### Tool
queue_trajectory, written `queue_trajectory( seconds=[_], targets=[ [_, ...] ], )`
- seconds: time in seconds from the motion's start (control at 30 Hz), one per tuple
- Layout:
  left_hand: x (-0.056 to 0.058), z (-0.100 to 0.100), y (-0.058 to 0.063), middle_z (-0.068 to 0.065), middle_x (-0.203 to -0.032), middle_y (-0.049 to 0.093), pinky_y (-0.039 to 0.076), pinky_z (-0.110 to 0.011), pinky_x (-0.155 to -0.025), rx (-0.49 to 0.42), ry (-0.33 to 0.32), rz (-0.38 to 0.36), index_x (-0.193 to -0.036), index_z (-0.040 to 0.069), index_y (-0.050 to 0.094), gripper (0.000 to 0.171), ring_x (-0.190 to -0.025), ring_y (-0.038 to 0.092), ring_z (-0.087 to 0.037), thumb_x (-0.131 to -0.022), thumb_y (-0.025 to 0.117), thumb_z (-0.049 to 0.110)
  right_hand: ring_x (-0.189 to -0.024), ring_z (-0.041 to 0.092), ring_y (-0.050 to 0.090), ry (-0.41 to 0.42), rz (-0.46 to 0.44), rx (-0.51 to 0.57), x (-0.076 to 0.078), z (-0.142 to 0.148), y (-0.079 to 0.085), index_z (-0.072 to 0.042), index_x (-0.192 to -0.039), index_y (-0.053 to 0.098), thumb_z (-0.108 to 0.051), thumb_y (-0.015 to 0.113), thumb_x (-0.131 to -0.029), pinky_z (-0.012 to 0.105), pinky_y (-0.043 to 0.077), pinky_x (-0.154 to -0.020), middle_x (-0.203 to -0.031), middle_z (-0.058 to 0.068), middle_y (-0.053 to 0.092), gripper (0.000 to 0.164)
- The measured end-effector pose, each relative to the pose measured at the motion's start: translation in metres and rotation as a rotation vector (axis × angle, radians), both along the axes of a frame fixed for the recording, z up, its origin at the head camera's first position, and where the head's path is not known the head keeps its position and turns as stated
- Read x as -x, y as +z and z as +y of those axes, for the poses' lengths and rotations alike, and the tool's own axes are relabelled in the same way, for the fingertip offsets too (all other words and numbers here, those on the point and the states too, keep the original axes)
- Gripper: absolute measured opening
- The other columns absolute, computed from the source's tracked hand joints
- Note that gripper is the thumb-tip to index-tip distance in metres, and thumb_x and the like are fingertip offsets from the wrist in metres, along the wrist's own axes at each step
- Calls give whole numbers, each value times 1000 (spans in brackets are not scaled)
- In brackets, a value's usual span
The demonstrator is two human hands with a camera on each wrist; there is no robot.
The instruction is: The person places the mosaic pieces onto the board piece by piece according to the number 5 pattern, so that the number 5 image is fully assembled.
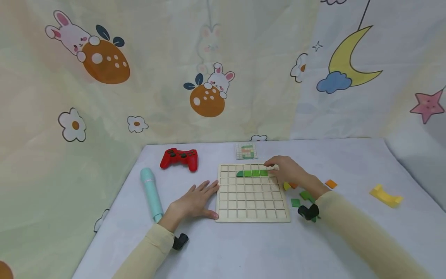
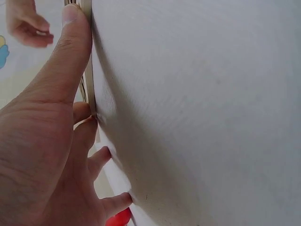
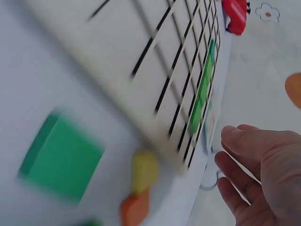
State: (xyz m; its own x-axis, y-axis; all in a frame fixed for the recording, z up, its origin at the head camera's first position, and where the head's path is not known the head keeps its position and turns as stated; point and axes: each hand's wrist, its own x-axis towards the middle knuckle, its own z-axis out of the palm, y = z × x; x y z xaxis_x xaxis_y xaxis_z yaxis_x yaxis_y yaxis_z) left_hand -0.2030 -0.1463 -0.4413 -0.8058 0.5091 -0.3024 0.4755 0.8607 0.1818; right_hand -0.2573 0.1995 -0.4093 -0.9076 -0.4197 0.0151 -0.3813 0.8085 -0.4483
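Note:
A pale wooden grid board point(image 1: 251, 199) lies on the white table. My left hand point(image 1: 196, 201) is spread at its left side, with thumb and fingertips against the edge; the left wrist view shows the thumb point(image 2: 77, 47) along that edge. In the board's second row from the top sits a line of green tiles point(image 1: 256, 173), the leftmost one darker with a rounded corner. Over the upper right corner of the board is my right hand point(image 1: 287, 170), fingers loosely bent. The right wrist view shows nothing held between the thumb and fingers of the right hand point(image 3: 256, 169).
Loose green tiles point(image 1: 295, 202), a yellow piece point(image 1: 287, 186) and an orange tile point(image 1: 331, 184) lie right of the board. Behind it is a pattern card point(image 1: 246, 151). A red game controller point(image 1: 179, 158), turquoise microphone point(image 1: 151, 193) and yellow curved block point(image 1: 386, 196) lie farther out.

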Motion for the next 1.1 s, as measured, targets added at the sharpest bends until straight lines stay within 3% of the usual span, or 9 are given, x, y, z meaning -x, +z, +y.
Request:
queue_trajectory(
  seconds=[0.2, 0.37, 0.57, 0.77, 1.1],
  targets=[
    [-1, -5, 1, 8, -164, 12, 18, -60, -118, 3, 8, 2, -156, 24, 19, 104, -152, 11, -26, -75, 67, 67, -108, 32, 60, -45, 11, -16, -15, 46, -3, -2, -123, 65, -9, 65, -91, 51, 50, -93, -119, 15, 67, 32],
    [0, -7, 1, 7, -164, 12, 18, -60, -118, -18, 7, 2, -156, 23, 19, 104, -152, 11, -27, -75, 68, 66, -107, 32, 60, -51, -3, -36, -23, 65, -5, -3, -123, 65, -12, 67, -90, 52, 50, -94, -118, 14, 68, 34],
    [0, -7, 1, 8, -164, 11, 17, -60, -118, -17, 7, 5, -156, 23, 18, 105, -152, 11, -26, -75, 68, 67, -101, 27, 61, -44, -59, -28, -28, 68, -13, -3, -123, 64, -19, 73, -86, 47, 52, -89, -113, 10, 68, 41],
    [0, -6, 0, 6, -165, 10, 18, -60, -118, -29, 3, -6, -156, 22, 18, 106, -152, 11, -27, -75, 68, 67, -92, 20, 61, -30, -21, -26, -32, 68, -23, -1, -120, 66, -17, 75, -84, 42, 53, -83, -107, 9, 69, 41],
    [1, -2, -3, 8, -165, 10, 17, -59, -119, -29, -1, -9, -156, 23, 18, 106, -152, 10, -25, -74, 68, 67, -96, 24, 63, -53, 13, -21, -34, 72, -28, -1, -120, 66, -7, 71, -85, 46, 54, -87, -113, 13, 68, 36]
  ],
)
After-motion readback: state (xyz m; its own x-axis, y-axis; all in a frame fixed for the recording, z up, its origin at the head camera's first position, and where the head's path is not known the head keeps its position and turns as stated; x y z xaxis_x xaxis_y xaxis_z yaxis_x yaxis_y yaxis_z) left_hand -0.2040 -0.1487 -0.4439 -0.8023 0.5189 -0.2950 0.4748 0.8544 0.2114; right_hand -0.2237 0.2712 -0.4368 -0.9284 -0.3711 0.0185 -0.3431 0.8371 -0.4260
